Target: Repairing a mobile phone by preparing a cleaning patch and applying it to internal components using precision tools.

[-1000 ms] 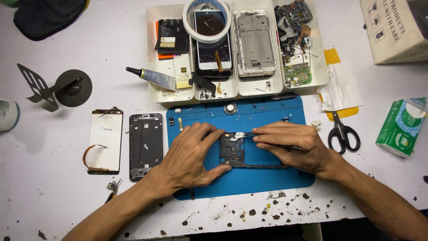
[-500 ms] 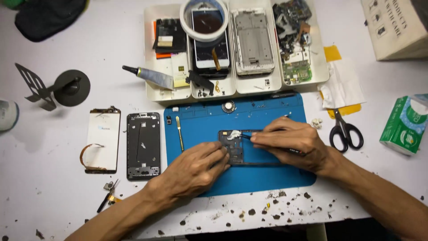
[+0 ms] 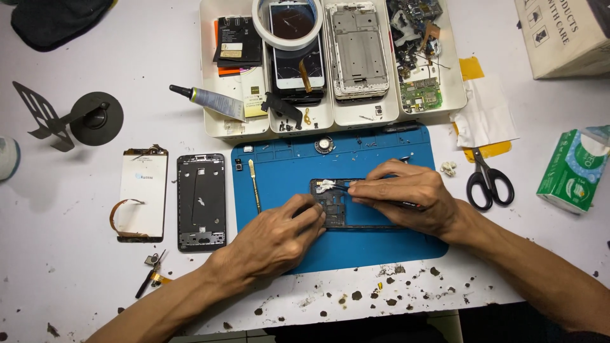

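The dark phone frame (image 3: 340,203) is lying on the blue work mat (image 3: 286,171), its long axis running left to right, and both hands are meeting over it. The left hand (image 3: 279,238) is coming in from the near-left side and is pressing its fingertips (image 3: 316,213) down on the frame's left end, holding it flat rather than closing around it. The right hand (image 3: 406,197) is lying over the frame's right half, its fingers pinched shut on a thin dark tool (image 3: 356,186) whose tip is pointing left toward a small white part (image 3: 326,185) at the frame's far-left corner; that corner is sitting just left of the tool tip, so the right hand is the nearer one to it. A slim pry tool (image 3: 254,184) is resting on the mat left of the frame, and scissors (image 3: 488,181) are lying off the mat to the right. Compared with half a second ago, the left hand has slid slightly nearer, and the right hand is keeping its pinch on the tool over the same spot.
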